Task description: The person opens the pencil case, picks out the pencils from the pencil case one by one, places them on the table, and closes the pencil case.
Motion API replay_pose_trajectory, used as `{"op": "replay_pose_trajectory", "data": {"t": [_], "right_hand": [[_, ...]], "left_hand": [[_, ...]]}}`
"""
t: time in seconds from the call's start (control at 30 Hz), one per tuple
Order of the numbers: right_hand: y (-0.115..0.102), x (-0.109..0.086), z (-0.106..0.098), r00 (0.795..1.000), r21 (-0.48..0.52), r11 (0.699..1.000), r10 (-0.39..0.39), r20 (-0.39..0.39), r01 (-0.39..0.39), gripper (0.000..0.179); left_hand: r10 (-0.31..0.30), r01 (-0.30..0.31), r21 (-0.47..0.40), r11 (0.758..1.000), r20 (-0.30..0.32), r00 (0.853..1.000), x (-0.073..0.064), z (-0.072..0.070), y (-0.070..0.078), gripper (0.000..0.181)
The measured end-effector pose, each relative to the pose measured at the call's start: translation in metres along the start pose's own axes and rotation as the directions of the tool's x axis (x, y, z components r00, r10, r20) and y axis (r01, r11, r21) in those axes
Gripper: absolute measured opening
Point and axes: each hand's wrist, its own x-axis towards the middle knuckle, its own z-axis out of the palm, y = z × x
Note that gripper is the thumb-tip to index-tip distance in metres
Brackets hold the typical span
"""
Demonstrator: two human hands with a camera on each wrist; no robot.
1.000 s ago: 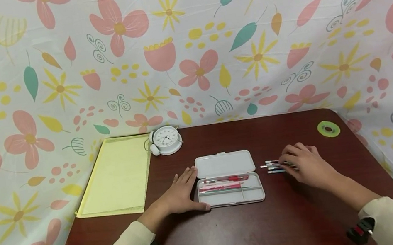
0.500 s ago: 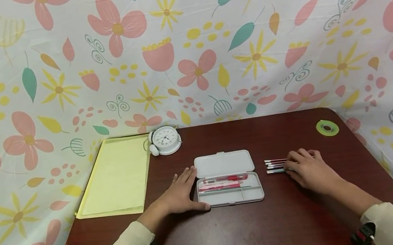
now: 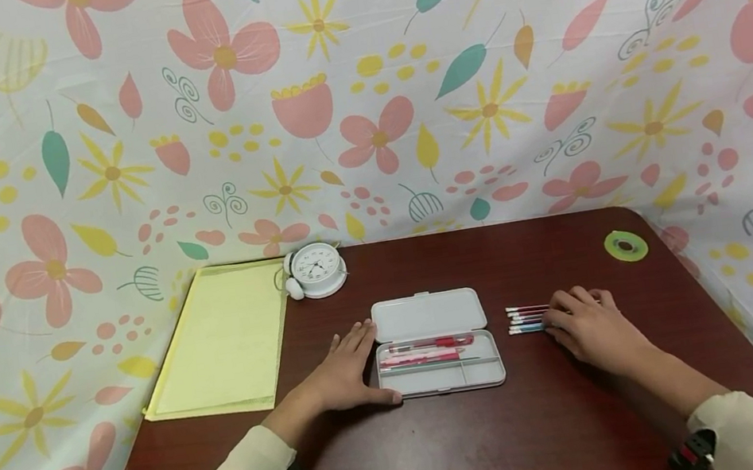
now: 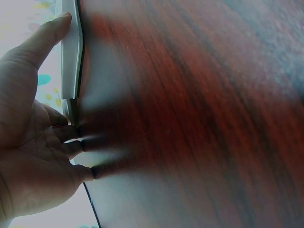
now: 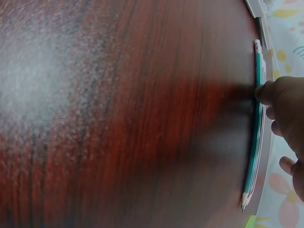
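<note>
An open white pencil case [image 3: 429, 314] lies on the table with its lid folded back. Red and pink pens [image 3: 431, 356] fill its rear compartment, beside a thin grey bar or tool. My left hand [image 3: 340, 376] rests at the case's left end, fingers spread straight, the thumb [image 4: 54, 31] on its front edge. To the right of the case, several pencils [image 3: 524, 319] lie side by side. My right hand [image 3: 593, 326] holds them from above, its thumb against the nearest, teal pencil [image 5: 258, 137]. The fingers hide the pencils' middles in the head view.
A yellow mesh-like folder [image 3: 221, 341] lies at the left, with a white alarm clock [image 3: 316, 270] beside its back corner. Toward the back right is a flat green ring-shaped item [image 3: 626, 246]. A flowered cloth [image 3: 359, 109] hangs behind the dark wooden table [image 3: 450, 449].
My right hand has shifted slightly right with the pencils, whose left ends now line up more evenly. The left hand and the case have stayed in place.
</note>
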Motion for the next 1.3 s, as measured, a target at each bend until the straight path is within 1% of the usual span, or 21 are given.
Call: {"op": "replay_pose_trajectory", "data": {"t": [0.27, 0.37, 0.47, 0.53, 0.7, 0.77, 0.93, 1.03, 1.17, 1.3], "right_hand": [[-0.002, 0.000, -0.002, 1.000, -0.006, 1.000, 0.008, 0.007, -0.008, 0.025], [-0.002, 0.001, -0.002, 1.000, 0.005, 1.000, 0.005, -0.007, -0.005, 0.026], [-0.003, 0.005, -0.002, 1.000, 0.024, 1.000, -0.005, -0.026, 0.005, 0.025], [-0.006, 0.009, -0.003, 1.000, 0.040, 0.999, -0.003, -0.026, 0.004, 0.024], [-0.023, 0.028, -0.010, 1.000, 0.097, 0.995, 0.024, 0.005, -0.025, 0.022], [-0.032, 0.036, -0.011, 1.000, 0.127, 0.992, 0.022, 0.010, -0.023, 0.024], [-0.056, 0.054, -0.012, 0.999, 0.179, 0.983, -0.033, 0.011, 0.030, 0.030], [-0.070, 0.063, -0.012, 0.997, 0.191, 0.980, -0.067, 0.024, 0.061, 0.029], [-0.086, 0.072, -0.011, 0.991, 0.211, 0.973, -0.112, 0.074, 0.094, 0.021], [-0.096, 0.078, -0.010, 0.978, 0.192, 0.973, -0.154, 0.144, 0.125, 0.015]], "left_hand": [[-0.002, 0.002, -0.004, 1.000, 0.000, 1.000, -0.001, 0.000, 0.000, 0.134], [-0.002, 0.002, -0.003, 1.000, -0.001, 1.000, 0.000, 0.000, 0.000, 0.134], [-0.003, 0.003, -0.006, 1.000, 0.003, 1.000, -0.001, -0.001, 0.000, 0.134], [-0.004, 0.004, -0.008, 1.000, 0.005, 1.000, -0.001, -0.001, 0.001, 0.134], [-0.005, 0.005, -0.013, 1.000, 0.006, 1.000, -0.001, -0.002, 0.001, 0.133], [-0.003, 0.003, -0.016, 1.000, 0.006, 1.000, -0.002, -0.002, 0.001, 0.133], [0.005, -0.005, -0.018, 1.000, 0.011, 1.000, -0.001, -0.001, 0.001, 0.133], [0.006, -0.006, -0.013, 1.000, 0.010, 1.000, -0.001, -0.001, 0.001, 0.133], [0.005, -0.005, -0.012, 1.000, 0.004, 1.000, -0.001, -0.002, 0.001, 0.133], [0.004, -0.004, -0.015, 1.000, 0.000, 1.000, -0.001, -0.002, 0.001, 0.133]]}}
